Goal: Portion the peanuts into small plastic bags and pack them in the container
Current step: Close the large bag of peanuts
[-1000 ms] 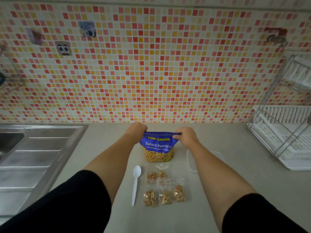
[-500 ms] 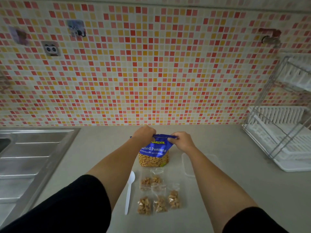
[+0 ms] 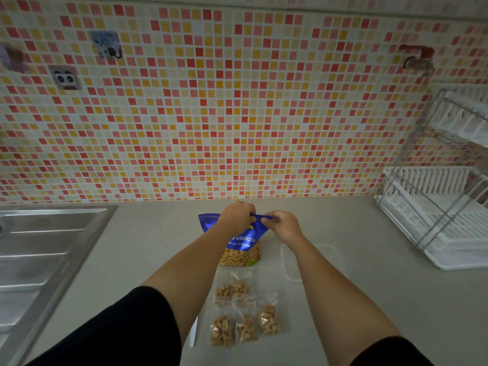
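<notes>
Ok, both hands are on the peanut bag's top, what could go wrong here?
The left hand and right hand pinch the top of the upright peanut bag; a hard pull might tip it and spill nuts. The small filled bags lie below the forearms and could get swept aside.

Domestic kitchen: mosaic-tiled backsplash [image 3: 237, 114] above the table [image 3: 383, 299], stainless sink drainboard [image 3: 39, 260] at its left edge, white dish rack [image 3: 449, 223] at its right edge.
</notes>
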Available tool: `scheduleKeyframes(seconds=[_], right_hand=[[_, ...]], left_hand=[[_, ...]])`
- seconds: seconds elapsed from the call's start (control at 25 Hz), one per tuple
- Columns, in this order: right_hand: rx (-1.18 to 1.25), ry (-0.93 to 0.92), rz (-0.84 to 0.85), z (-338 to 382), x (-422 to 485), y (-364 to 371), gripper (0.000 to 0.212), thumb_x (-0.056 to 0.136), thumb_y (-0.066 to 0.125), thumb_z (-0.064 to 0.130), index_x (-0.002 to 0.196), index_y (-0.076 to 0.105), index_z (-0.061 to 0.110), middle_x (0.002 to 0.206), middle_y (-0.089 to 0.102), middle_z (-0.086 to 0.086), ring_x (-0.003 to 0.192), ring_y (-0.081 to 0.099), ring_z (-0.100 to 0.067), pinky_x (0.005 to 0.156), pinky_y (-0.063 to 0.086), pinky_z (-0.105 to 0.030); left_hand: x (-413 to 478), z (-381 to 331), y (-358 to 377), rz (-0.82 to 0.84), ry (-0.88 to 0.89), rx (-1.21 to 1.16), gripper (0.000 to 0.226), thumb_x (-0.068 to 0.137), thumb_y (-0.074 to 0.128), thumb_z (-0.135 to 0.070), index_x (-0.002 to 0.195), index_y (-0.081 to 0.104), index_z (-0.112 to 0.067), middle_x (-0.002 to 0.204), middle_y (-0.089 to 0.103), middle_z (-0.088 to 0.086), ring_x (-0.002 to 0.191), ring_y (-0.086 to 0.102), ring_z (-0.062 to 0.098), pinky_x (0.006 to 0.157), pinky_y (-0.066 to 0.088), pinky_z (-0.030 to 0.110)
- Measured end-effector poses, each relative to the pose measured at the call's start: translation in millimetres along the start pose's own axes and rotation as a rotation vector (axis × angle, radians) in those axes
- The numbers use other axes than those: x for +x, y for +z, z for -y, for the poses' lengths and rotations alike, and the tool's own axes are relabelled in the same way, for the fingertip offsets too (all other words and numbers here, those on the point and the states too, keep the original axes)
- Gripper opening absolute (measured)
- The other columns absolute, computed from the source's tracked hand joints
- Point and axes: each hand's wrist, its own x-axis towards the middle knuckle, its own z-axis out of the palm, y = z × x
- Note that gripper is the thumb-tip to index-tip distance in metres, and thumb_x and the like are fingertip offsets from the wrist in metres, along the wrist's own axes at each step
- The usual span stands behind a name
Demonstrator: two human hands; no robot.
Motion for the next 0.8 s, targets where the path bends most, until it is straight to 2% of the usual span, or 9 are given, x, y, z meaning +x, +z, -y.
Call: scheduleKeyframes(seconds=[0.08, 0.24, 0.4, 0.56, 0.8], right_hand=[[-0.025, 0.018, -0.022, 0, 0, 2, 0.018, 0.085, 0.066, 0.018, 0.098, 0.07, 0.006, 0.094, 0.07, -0.011, 0.081, 0.058, -0.017, 0.057, 0.039, -0.01], [0.003, 0.07, -0.076, 2, 4, 5, 0.02, 0.084, 0.067, 0.02, 0.099, 0.07, 0.006, 0.098, 0.071, -0.012, 0.088, 0.063, -0.021, 0.07, 0.04, -0.022], [-0.001, 0.053, -0.064, 0, 8, 4, 0.023, 0.082, 0.07, 0.02, 0.1, 0.07, 0.005, 0.099, 0.071, -0.014, 0.089, 0.064, -0.022, 0.073, 0.042, -0.023], [-0.002, 0.05, -0.07, -3, 8, 6, 0.023, 0.082, 0.07, 0.021, 0.099, 0.07, 0.006, 0.099, 0.071, -0.015, 0.091, 0.066, -0.024, 0.076, 0.047, -0.026], [0.001, 0.044, -0.069, -2, 10, 7, 0.024, 0.082, 0.07, 0.021, 0.101, 0.07, 0.006, 0.101, 0.071, -0.014, 0.092, 0.065, -0.024, 0.076, 0.047, -0.025]], left_hand=[[-2, 3, 2, -0.013, 0.007, 0.143, 0.028, 0.097, 0.043, -0.029, 0.114, 0.06, -0.014, 0.111, 0.063, 0.007, 0.104, 0.055, 0.025, 0.086, 0.042, 0.037], [-17, 29, -6, -0.083, 0.028, 0.31, 0.032, 0.097, 0.038, -0.038, 0.118, 0.056, -0.022, 0.116, 0.06, -0.003, 0.112, 0.047, 0.02, 0.089, 0.033, 0.04], [-33, 64, -17, -0.097, 0.015, 0.299, 0.031, 0.096, 0.039, -0.04, 0.114, 0.058, -0.022, 0.116, 0.062, -0.006, 0.11, 0.046, 0.017, 0.085, 0.031, 0.038], [-42, 84, -24, -0.098, -0.009, 0.242, 0.029, 0.095, 0.043, -0.04, 0.111, 0.059, -0.022, 0.115, 0.063, -0.005, 0.11, 0.05, 0.017, 0.09, 0.033, 0.039], [-49, 102, -23, -0.128, -0.103, 0.149, 0.031, 0.095, 0.044, -0.041, 0.106, 0.061, -0.018, 0.109, 0.065, -0.001, 0.103, 0.054, 0.017, 0.09, 0.033, 0.038]])
